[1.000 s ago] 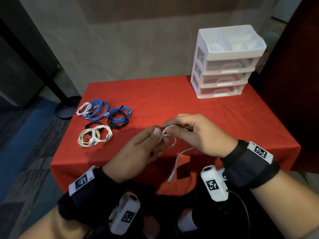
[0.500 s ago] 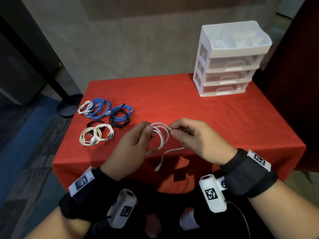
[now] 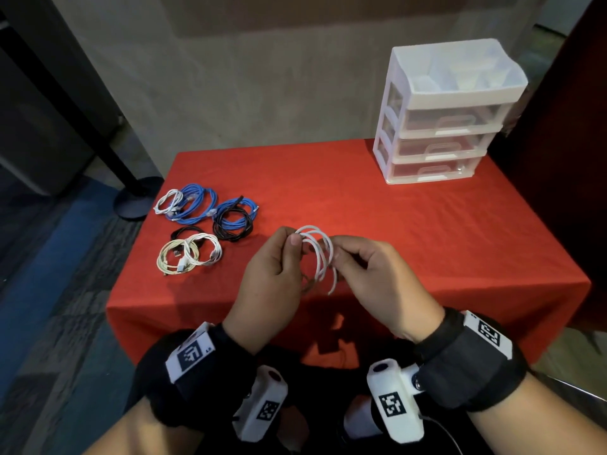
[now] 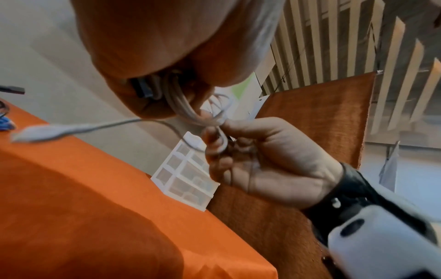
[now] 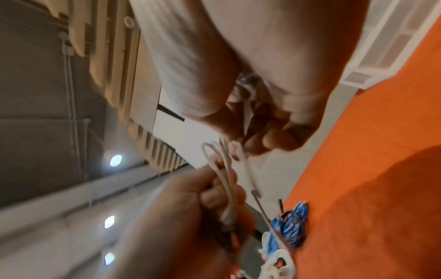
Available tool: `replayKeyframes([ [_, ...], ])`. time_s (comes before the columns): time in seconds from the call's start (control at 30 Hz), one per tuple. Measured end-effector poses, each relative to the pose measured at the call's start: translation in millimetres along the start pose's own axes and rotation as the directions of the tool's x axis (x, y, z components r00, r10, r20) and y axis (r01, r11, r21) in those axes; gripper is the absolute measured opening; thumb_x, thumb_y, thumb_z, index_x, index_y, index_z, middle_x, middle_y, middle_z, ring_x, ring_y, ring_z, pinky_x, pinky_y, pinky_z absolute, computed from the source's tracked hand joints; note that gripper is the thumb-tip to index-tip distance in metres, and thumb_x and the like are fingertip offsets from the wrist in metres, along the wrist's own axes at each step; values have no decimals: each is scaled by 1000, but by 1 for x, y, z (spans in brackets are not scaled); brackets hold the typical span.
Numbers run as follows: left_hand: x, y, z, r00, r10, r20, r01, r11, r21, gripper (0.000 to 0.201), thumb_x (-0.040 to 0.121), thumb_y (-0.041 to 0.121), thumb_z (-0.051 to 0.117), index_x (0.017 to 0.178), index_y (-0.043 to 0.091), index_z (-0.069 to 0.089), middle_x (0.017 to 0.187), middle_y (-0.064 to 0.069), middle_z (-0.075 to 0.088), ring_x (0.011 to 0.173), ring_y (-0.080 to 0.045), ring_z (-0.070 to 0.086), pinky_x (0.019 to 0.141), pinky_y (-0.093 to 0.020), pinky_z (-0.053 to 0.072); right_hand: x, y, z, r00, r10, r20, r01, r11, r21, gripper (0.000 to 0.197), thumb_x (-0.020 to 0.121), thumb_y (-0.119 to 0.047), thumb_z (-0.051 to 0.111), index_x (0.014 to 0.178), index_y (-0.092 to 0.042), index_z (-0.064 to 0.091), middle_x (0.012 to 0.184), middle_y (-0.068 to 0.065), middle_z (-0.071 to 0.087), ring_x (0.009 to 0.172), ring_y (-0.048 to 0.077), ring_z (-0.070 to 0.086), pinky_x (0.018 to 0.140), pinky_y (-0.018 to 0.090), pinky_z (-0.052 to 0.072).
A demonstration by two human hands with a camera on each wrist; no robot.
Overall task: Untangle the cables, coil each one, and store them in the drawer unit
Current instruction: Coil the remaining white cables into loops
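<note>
Both hands (image 3: 315, 277) pinch a half-coiled white cable (image 3: 318, 254); coiled cables (image 3: 203, 224) wait left of it, drawer unit (image 3: 440, 126) apparently empty.

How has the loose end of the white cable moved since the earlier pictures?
Yes. The loose end is drawn up closer to the coil, shorter against the red tablecloth edge.

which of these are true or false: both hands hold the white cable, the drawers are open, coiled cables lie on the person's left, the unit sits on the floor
1. Both hands hold the white cable. True: the left hand and the right hand pinch its loops.
2. The drawers are open. False: all three drawers of the drawer unit are pushed in.
3. Coiled cables lie on the person's left. True.
4. The unit sits on the floor. False: it stands on the red table, far right corner.
</note>
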State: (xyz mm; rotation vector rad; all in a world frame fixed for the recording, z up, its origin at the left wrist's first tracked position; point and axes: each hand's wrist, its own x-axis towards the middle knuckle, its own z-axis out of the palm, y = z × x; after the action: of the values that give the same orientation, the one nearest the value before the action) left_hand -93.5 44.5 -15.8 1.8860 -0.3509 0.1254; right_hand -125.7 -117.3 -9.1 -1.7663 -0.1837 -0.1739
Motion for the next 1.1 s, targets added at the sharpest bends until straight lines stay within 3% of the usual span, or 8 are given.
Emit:
replayKeyframes([
  [0.17,-3,-1,3,994,-103,44,108,986,-128,34,109,31,40,78,21,51,56,9,42,51,-9,35,51,-28,32,3,-2,-3,989,138,61,-148,964,221,18,94,5,64,105,-2,75,82,-7,76,71,-4,64,67,9,46],
  [0.27,-4,3,7,999,-44,6,44,999,-10,33,109,29,40,77,23,49,56,12,47,52,-6,39,54,-27,34,3,-1,1,980,198,6,-189,923,334,14,91,6,65,96,-3,74,78,0,74,68,6,65,66,18,51],
  [0.37,-2,2,10,995,25,-101,-11,991,131,30,108,26,43,78,23,48,64,14,53,57,-4,45,57,-23,35,-2,-5,4,955,285,77,-276,768,578,12,89,-6,66,98,-4,74,87,12,73,79,22,68,77,35,55],
  [0.43,-3,1,12,989,61,-135,-37,984,174,27,107,25,45,80,24,48,64,11,52,57,-6,47,57,-24,36,-4,-8,2,945,310,109,-312,744,591,23,85,-12,72,107,-9,74,94,13,72,85,23,66,78,34,50],
  [0.57,-7,0,14,991,114,-65,-99,975,197,21,107,21,46,88,22,56,68,9,56,61,-5,50,59,-27,40,-5,-8,2,932,352,86,-341,771,539,36,85,6,71,118,-7,66,92,12,70,78,18,63,74,29,46],
  [0.77,5,8,10,994,98,40,-99,995,32,22,107,22,48,92,18,64,60,2,55,51,-3,46,52,-23,40,-3,-19,-12,902,275,333,-428,468,773,46,79,-7,53,125,-8,55,74,8,48,75,20,50,72,32,51],
  [0.9,8,9,10,992,126,21,-127,991,43,21,107,22,48,94,18,65,70,7,63,61,-9,54,60,-33,46,-1,-18,-3,939,256,230,-344,691,636,41,85,-11,69,122,-13,53,86,12,50,77,21,50,72,34,46],
  [1.1,11,11,6,972,211,-104,-188,963,195,19,106,22,48,90,20,58,66,16,53,61,0,51,60,-17,37,-5,0,6,962,264,-69,-232,923,307,21,89,1,66,108,-4,58,90,8,67,77,19,61,65,32,52],
])
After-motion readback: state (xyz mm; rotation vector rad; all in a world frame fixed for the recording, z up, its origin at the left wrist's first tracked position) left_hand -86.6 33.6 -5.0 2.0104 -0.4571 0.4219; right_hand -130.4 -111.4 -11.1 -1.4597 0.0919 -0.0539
